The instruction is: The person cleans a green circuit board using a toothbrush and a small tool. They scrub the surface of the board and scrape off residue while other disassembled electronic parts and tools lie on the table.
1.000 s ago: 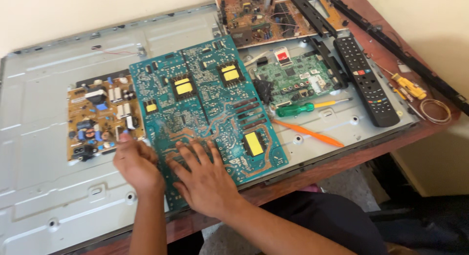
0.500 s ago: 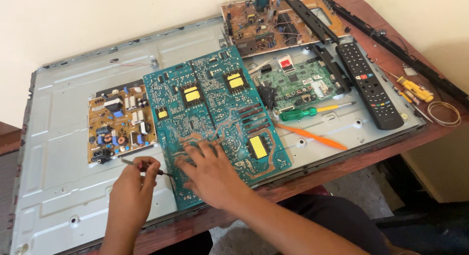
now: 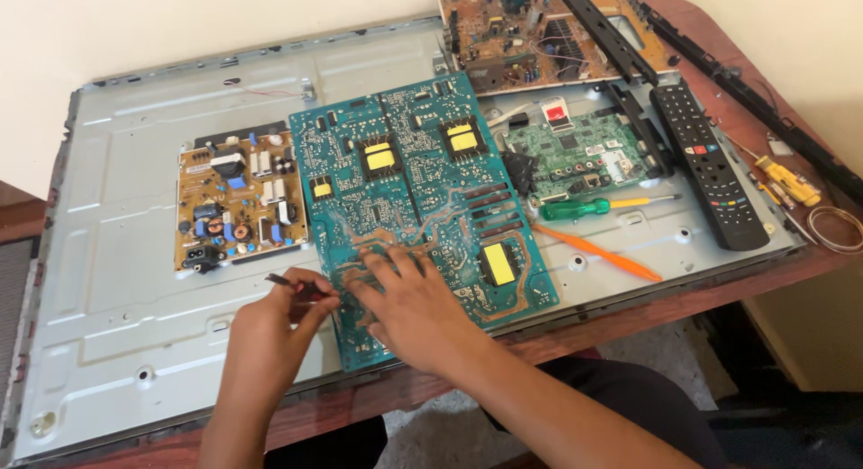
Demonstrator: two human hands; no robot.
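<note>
A large teal circuit board [image 3: 422, 181] lies solder side up on the grey metal back panel [image 3: 126, 253] of a flat screen. My right hand [image 3: 415, 312] rests flat on the board's near left corner, fingers spread over the copper traces. Just left of it, my left hand [image 3: 270, 334] pinches a thin dark tool [image 3: 292, 284] with a reddish grip. The tool's tip points toward the board's left edge, close to my right fingers.
A tan power board [image 3: 235, 199] sits left of the teal one, a green board [image 3: 584, 154] right of it, a brown board [image 3: 530, 29] behind. A green-handled screwdriver [image 3: 584, 208], orange pry tool [image 3: 598, 253], black remote [image 3: 706, 163], yellow screwdriver [image 3: 787, 181] and wire coil [image 3: 831, 228] lie at right.
My left hand came off the teal board, moved slightly left and now holds the thin tool. My right hand has stayed pressed on the board's near corner.
</note>
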